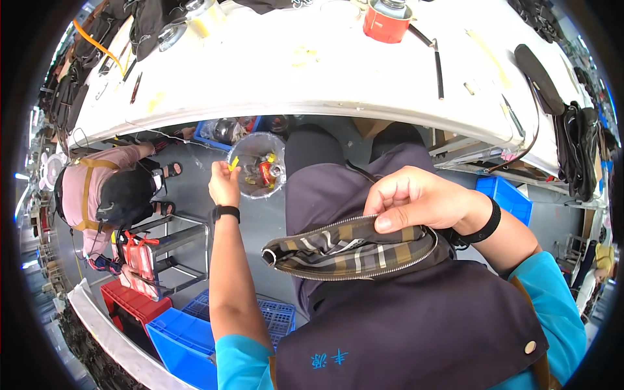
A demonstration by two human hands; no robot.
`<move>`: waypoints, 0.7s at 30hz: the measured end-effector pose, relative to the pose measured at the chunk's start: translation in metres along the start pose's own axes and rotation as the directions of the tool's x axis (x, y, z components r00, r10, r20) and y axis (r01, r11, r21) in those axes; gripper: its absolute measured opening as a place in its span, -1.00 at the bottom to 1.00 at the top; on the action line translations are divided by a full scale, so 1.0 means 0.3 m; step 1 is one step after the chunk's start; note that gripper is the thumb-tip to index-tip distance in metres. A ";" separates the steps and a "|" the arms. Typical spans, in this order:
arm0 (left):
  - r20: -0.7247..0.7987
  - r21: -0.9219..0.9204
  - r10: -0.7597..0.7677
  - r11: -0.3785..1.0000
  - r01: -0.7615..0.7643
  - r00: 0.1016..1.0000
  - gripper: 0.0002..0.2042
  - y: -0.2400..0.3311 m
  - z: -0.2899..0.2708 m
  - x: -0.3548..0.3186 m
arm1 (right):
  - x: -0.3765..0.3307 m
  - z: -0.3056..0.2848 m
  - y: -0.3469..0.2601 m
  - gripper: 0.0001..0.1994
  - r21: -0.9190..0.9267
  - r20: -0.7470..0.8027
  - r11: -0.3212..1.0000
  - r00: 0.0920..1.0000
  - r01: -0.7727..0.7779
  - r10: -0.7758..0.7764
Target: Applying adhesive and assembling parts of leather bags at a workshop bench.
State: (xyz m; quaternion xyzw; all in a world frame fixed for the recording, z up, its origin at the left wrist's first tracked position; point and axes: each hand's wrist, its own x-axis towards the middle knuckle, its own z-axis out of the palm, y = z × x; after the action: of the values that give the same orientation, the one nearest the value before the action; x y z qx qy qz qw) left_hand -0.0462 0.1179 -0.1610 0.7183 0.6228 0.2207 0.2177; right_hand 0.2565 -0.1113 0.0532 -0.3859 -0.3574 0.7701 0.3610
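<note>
My right hand (416, 201) grips the edge of an unzipped pouch (354, 250), thumb over the zipper rim and fingers behind it. The pouch lies across my lap, its plaid lining in brown, black and white showing between two rows of metal zipper teeth. Off to the left, my left hand (225, 187) is stretched out beside a round waste bin (246, 185). A small yellow scrap (234, 163) is pinched between its fingertips, at the bin's rim. Inside the bin lie a red wrapper (265, 174) and several yellow bits.
Ahead is a white worktable (273, 78) with a red can (387, 23), a black rod-like tool (438, 71) and dark straps (575, 149). Blue crates (182, 341) and a red crate (127, 302) stand at lower left. A co-worker (107, 188) bends near a metal stool (185, 244).
</note>
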 end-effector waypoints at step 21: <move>-0.045 0.341 -0.064 0.937 0.076 0.997 -0.68 -0.237 0.166 0.124 | 0.035 0.001 -0.017 -0.82 0.082 0.052 0.995 0.997 -0.058 0.053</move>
State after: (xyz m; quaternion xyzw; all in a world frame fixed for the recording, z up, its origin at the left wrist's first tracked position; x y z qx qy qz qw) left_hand -0.0689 0.1620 -0.2413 0.7189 0.6803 0.1131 0.0869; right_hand 0.2530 -0.1001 0.0542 -0.3609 -0.3229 0.8035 0.3463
